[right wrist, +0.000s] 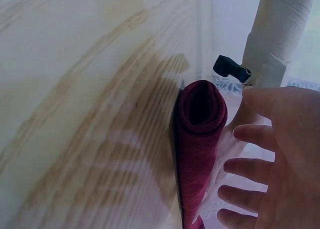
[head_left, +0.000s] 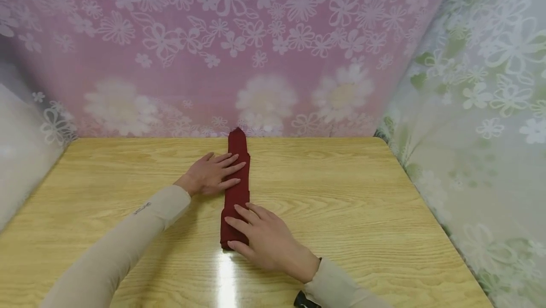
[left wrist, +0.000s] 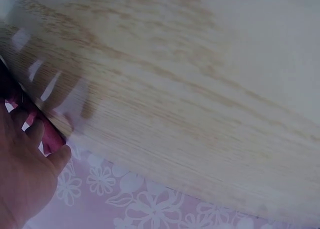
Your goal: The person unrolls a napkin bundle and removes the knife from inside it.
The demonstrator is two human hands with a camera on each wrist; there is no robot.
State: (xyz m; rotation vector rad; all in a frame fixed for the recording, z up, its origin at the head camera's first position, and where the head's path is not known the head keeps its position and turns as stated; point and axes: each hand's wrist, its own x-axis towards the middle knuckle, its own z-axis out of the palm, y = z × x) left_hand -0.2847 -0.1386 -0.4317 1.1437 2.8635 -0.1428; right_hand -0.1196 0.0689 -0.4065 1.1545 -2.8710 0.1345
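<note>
A dark red cloth (head_left: 236, 199), folded into a long narrow strip, lies on the wooden table from its far edge toward me. My left hand (head_left: 213, 174) rests on its upper half, fingers spread and pointing right. Near the close end, the fingers of my right hand (head_left: 270, 241) lie spread across the cloth from the right. The right wrist view shows the cloth's near end (right wrist: 202, 106) as a hollow roll, with the right hand's fingers (right wrist: 245, 169) beside it. Fingertips of the left hand reach the cloth (left wrist: 52, 139) in the left wrist view.
The wood-grained table (head_left: 332, 180) extends on both sides of the cloth. Behind it hangs a pink flowered curtain (head_left: 192, 80), and a pale flowered one (head_left: 469, 156) covers the right side. A black strap piece (head_left: 304, 301) sits by the right sleeve.
</note>
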